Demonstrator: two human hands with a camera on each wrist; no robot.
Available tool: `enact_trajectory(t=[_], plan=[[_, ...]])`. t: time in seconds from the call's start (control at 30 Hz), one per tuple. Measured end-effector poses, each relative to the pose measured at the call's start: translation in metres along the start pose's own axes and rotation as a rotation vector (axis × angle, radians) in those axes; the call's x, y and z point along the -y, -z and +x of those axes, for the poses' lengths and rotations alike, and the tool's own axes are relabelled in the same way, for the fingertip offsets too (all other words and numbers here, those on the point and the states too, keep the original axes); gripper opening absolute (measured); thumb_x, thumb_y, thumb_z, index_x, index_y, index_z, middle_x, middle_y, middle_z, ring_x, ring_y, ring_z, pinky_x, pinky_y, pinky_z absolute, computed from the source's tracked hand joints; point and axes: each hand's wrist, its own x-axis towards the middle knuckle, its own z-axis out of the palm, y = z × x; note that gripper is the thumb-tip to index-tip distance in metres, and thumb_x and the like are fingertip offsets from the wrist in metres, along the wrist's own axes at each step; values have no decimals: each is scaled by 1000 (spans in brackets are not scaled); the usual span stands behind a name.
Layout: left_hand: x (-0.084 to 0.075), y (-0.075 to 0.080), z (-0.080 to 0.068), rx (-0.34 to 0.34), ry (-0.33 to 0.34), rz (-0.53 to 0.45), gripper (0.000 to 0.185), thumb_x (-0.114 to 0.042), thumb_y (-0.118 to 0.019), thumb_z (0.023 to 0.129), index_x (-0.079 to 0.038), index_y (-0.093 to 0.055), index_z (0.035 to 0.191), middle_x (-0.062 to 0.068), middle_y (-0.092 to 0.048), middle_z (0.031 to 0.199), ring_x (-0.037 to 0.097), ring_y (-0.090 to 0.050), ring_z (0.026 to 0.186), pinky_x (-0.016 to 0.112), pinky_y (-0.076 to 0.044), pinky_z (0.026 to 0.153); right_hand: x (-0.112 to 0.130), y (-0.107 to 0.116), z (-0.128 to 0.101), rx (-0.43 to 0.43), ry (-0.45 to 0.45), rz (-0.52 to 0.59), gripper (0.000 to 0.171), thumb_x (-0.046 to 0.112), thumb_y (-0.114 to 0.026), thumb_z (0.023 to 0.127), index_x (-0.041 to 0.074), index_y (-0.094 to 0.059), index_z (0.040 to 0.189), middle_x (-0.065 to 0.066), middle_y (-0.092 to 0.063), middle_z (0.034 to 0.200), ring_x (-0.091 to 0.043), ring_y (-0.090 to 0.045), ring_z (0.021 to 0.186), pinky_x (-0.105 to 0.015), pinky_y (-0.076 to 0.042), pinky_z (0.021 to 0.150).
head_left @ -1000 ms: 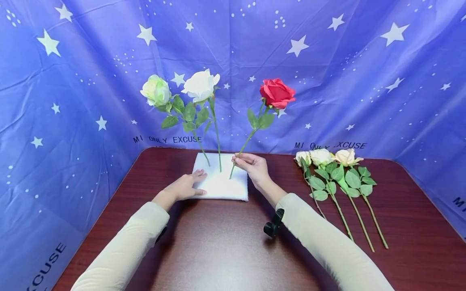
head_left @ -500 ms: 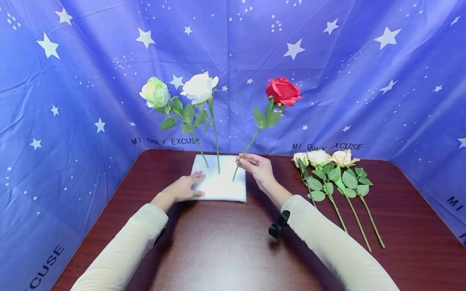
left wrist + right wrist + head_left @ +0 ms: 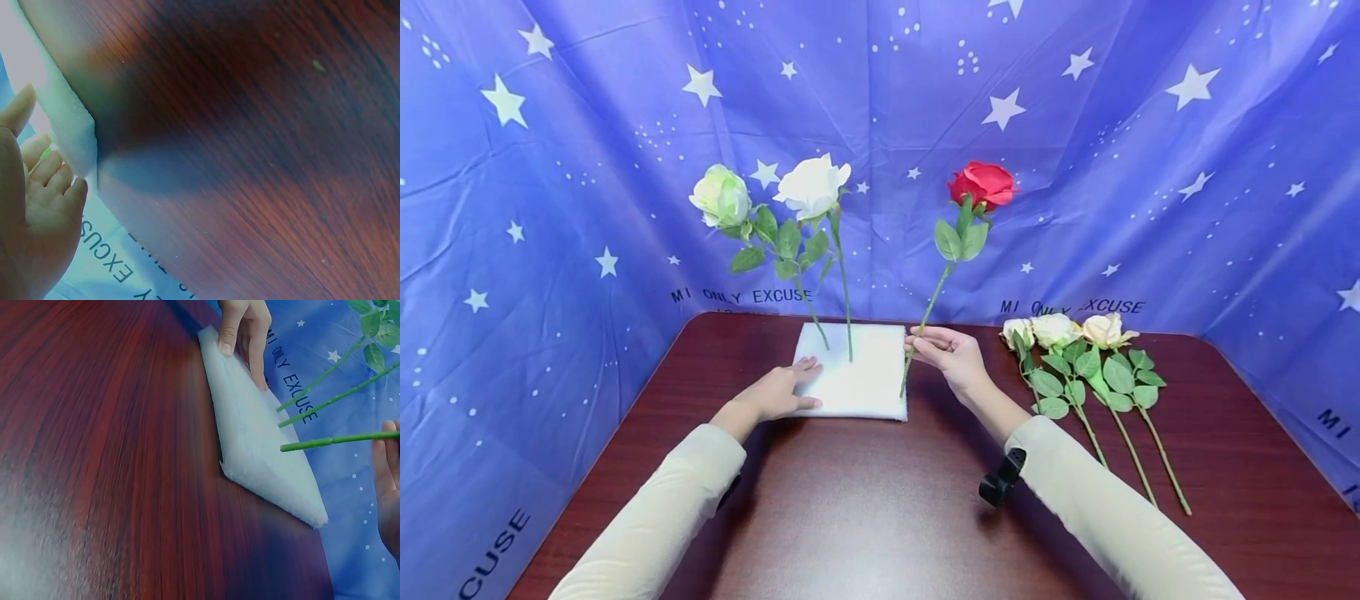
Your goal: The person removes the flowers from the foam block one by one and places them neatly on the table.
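A dark red-brown wooden table fills the lower half of the head view, its grain glossy and catching a pale sheen near the middle. Behind and to both sides hangs a blue cloth backdrop printed with white stars and dots, creased in long folds, with dark lettering along its lower edge where it meets the tabletop.

At the centre of the frame, near the table's far edge, lies a white foam block. Two roses stand upright in it: a green-tinged rose leaning to the upper left and a white rose just right of it.

The left hand lies flat on the block's left edge with straight fingers, pressing on it. The right hand pinches the stem of a red rose between thumb and fingers; the stem slants down to the left, its cut tip by the block's right edge. In the right wrist view the tip hangs above the foam, apart from it.

To the right of centre, three cream roses lie side by side on the table, blooms toward the backdrop, stems pointing to the lower right.
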Motion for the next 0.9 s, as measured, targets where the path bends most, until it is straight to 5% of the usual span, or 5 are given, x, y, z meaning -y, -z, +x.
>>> enact_trajectory(t=[0.27,0.47,0.9], plan=[[2,-3,0,-3,0,0,68,-33,-68,87,-2,-44,143,21,-37,152,38,-34,142,50,-32,116,3,10,-11,19,6,-30,27,-8,-63,85,-17,-61,111,3,-77,82,-14,-74,78,-30,-60,78],[1,-4,-1,-3,-3,-13,68,-32,-68,87,-1,-44,142,22,-38,151,38,-34,142,50,-31,116,4,14,-17,37,2,-73,38,-9,-65,84,-28,-51,114,4,-77,80,-13,-74,75,-31,-60,77],[1,-2,0,-13,-21,13,69,-34,-68,87,0,-45,142,23,-38,150,40,-34,141,51,-31,116,15,15,-33,74,-29,-178,41,-7,-67,83,-26,-52,116,5,-77,82,-13,-74,77,-29,-61,74]])
